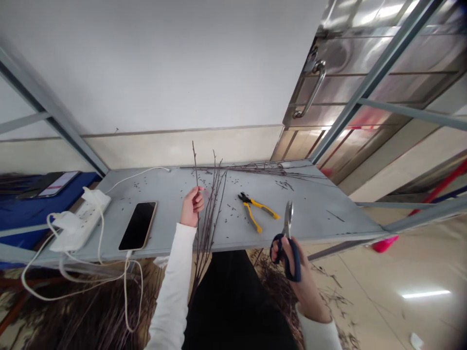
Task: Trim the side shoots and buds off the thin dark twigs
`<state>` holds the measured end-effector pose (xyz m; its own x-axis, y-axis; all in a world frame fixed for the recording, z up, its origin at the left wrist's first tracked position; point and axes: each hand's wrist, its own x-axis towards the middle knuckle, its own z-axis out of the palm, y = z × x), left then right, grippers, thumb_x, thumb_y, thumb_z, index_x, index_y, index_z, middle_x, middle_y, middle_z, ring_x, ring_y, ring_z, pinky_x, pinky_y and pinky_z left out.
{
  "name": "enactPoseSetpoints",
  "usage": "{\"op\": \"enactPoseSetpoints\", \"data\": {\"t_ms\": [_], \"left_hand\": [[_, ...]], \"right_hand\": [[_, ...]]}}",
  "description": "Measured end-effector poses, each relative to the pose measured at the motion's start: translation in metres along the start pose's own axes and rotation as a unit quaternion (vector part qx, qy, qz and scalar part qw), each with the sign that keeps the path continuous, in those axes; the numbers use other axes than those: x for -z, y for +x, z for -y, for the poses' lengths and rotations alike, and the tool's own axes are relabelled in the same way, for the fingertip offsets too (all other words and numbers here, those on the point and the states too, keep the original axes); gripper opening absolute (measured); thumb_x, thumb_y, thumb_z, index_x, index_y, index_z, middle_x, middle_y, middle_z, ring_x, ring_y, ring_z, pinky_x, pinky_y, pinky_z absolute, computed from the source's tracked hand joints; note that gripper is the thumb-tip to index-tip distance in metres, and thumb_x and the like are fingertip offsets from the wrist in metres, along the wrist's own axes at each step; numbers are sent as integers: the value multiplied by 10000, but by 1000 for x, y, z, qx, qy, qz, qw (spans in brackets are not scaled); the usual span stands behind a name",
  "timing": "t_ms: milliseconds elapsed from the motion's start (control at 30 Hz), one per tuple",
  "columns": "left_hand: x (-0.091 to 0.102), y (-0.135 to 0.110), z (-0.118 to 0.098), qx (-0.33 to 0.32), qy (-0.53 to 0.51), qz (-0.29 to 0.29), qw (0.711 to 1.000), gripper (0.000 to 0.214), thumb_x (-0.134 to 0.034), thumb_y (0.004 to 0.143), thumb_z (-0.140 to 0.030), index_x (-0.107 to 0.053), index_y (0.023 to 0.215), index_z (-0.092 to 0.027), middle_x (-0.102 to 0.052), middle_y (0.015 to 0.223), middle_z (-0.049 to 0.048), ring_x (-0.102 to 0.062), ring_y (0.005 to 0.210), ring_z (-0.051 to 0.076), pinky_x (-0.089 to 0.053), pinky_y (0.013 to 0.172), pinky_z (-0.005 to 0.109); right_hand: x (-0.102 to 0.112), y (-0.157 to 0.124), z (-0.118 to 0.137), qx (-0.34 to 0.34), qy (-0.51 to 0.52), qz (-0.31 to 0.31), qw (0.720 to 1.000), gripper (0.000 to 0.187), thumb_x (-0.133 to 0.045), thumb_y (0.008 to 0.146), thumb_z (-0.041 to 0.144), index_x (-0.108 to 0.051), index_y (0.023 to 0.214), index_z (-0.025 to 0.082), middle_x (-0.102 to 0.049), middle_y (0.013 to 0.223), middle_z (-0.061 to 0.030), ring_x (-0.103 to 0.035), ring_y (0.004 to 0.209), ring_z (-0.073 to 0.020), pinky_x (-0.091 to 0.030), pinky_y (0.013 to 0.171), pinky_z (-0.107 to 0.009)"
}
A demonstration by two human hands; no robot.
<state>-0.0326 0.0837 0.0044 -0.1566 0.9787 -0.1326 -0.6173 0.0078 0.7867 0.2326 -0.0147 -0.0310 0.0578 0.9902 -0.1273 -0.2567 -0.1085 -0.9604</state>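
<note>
My left hand (192, 206) is closed round a thin dark twig (195, 163), whose upper end sticks up above the fist. Just right of that hand, a loose bundle of long twigs (209, 218) leans over the front edge of the shelf. My right hand (295, 260) grips scissors (288, 221) by their dark blue handles, blades pointing up and nearly together, near the front edge. Between the hands lie yellow-and-black pliers (249, 206) with their handles spread. Small cut bits of twig are scattered around them.
More twigs (251, 168) lie along the back of the grey shelf (343, 221). To the left are a phone (138, 226) on a white cable and a white power strip (82, 221). Metal posts (375, 80) rise at both sides. Piles of twigs (91, 311) cover the floor below.
</note>
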Motion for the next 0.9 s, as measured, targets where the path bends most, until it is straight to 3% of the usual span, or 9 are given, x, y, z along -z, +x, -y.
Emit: {"op": "enactPoseSetpoints", "data": {"t_ms": [233,467,667,900], "left_hand": [[-3,-7,-2,-6,28,24,999,219,-712,703,-302,-574,759,-140,-301,493,-110,-155,346,4,-81,325,121],[-11,-25,1,-36,68,49,996,271,-689,743,-392,-542,729,-165,-254,495,-110,-153,373,24,-92,332,122],[-18,-40,6,-26,88,46,995,319,-687,726,-460,-550,699,-174,-200,482,-113,-108,399,35,-102,336,125],[-10,-46,10,62,102,95,988,375,-689,681,-540,-558,661,-189,-185,438,-115,-71,378,32,-59,320,128]], "right_hand": [[-21,-4,5,-55,81,67,993,314,-546,841,491,-457,712,219,-442,661,25,-412,568,-123,-369,557,-260],[-30,19,7,-183,245,126,944,424,-612,721,598,-522,669,186,-376,588,38,-329,480,-82,-331,459,-215],[-34,54,54,-221,253,308,890,467,-544,769,621,-588,736,157,-386,616,33,-347,479,-68,-328,459,-199],[-52,108,105,-222,114,514,821,472,-457,817,631,-549,815,168,-456,689,8,-447,557,-109,-392,559,-254]]}}
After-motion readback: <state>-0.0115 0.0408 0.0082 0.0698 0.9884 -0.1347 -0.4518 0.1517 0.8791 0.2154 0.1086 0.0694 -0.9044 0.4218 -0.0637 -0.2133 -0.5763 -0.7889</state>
